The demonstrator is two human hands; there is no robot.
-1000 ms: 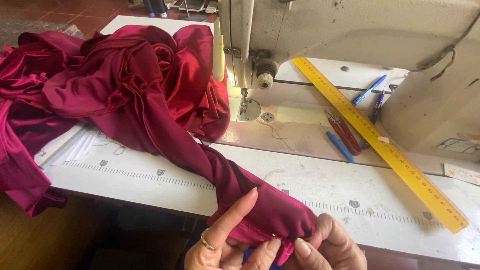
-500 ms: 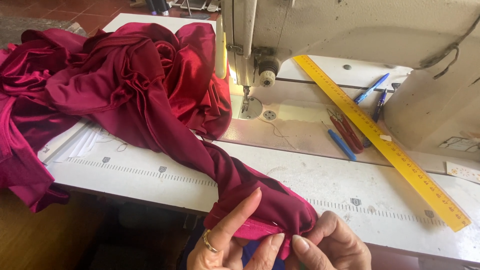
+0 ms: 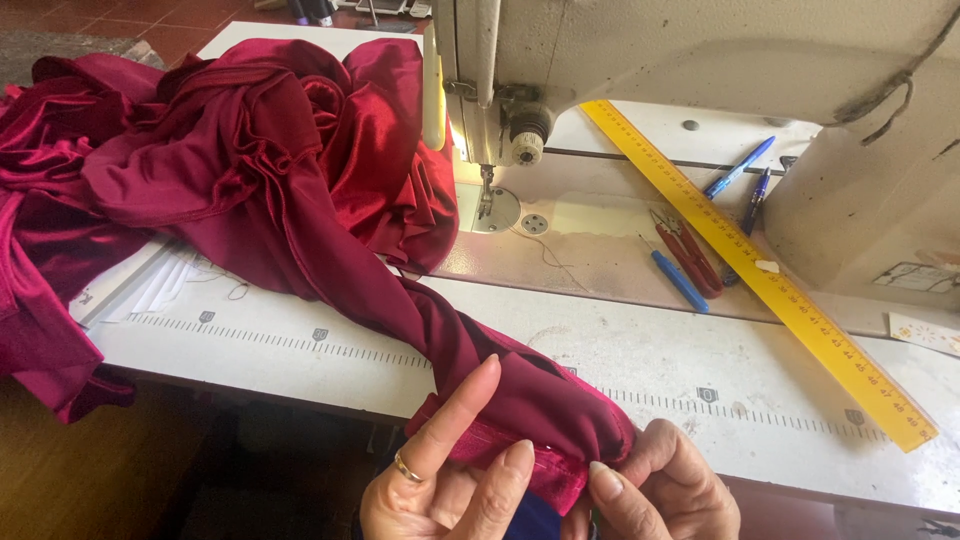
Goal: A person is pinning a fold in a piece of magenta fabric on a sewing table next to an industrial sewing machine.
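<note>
Both hands, left hand (image 3: 450, 480) and right hand (image 3: 665, 490), pinch the shiny crimson fabric's (image 3: 300, 190) folded hem.

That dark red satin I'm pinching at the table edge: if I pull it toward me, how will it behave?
The red fabric looks floppy, lying in soft folds, so it would likely sag. Its sheen suggests it slips easily between the left hand and right hand. The heaped bulk would probably drag.

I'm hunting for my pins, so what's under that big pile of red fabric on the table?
Under the red fabric only the white table and some white paper show at its edge. Anything beneath the heap itself is covered. No pins are visible.
</note>
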